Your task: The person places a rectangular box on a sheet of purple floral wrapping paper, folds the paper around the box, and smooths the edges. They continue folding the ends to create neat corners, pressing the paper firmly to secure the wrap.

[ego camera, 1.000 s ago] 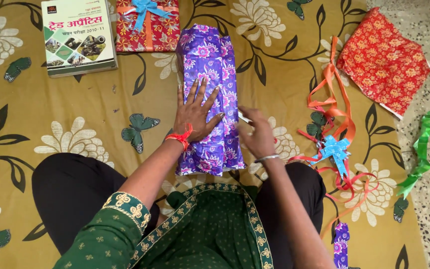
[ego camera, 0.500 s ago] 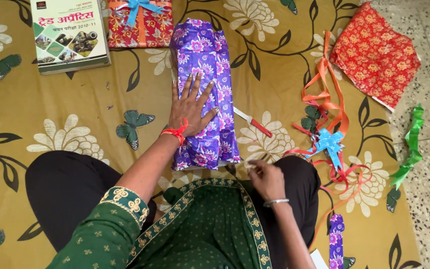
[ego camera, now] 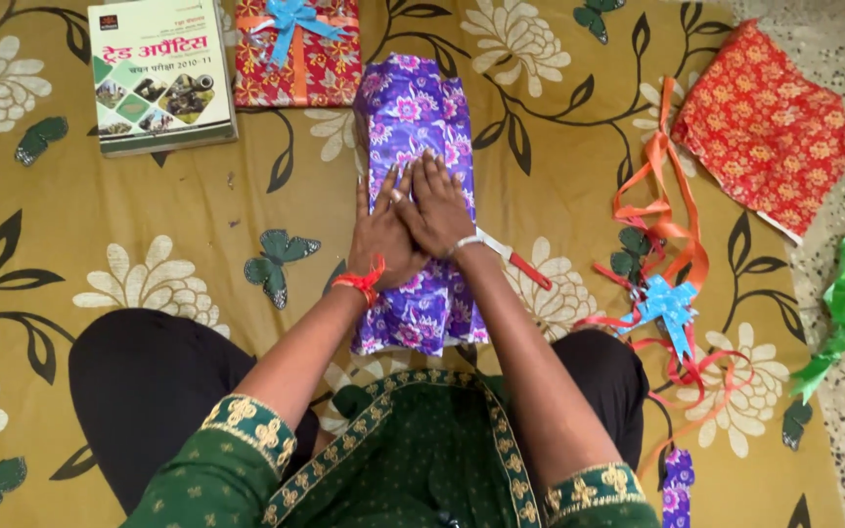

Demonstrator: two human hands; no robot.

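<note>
A long parcel wrapped in purple flowered paper (ego camera: 413,108) lies lengthwise on the mustard floral sheet (ego camera: 149,215) in front of me. My left hand (ego camera: 381,240), with a red thread at the wrist, lies flat on the parcel's middle. My right hand (ego camera: 439,205), with a silver bangle, presses flat on the paper beside it, its fingers partly over the left hand's fingers. A small cutter with a red handle (ego camera: 520,266) lies just right of the parcel.
A thick book (ego camera: 160,73) and a red wrapped gift with a blue bow (ego camera: 293,51) lie at the far left. Orange ribbon (ego camera: 659,196), a blue bow (ego camera: 667,303), red flowered paper (ego camera: 765,127) and green ribbon (ego camera: 833,323) lie at the right.
My right hand has come up from near my lap and now presses on the parcel next to my left hand. The left hand has stayed on the parcel.
</note>
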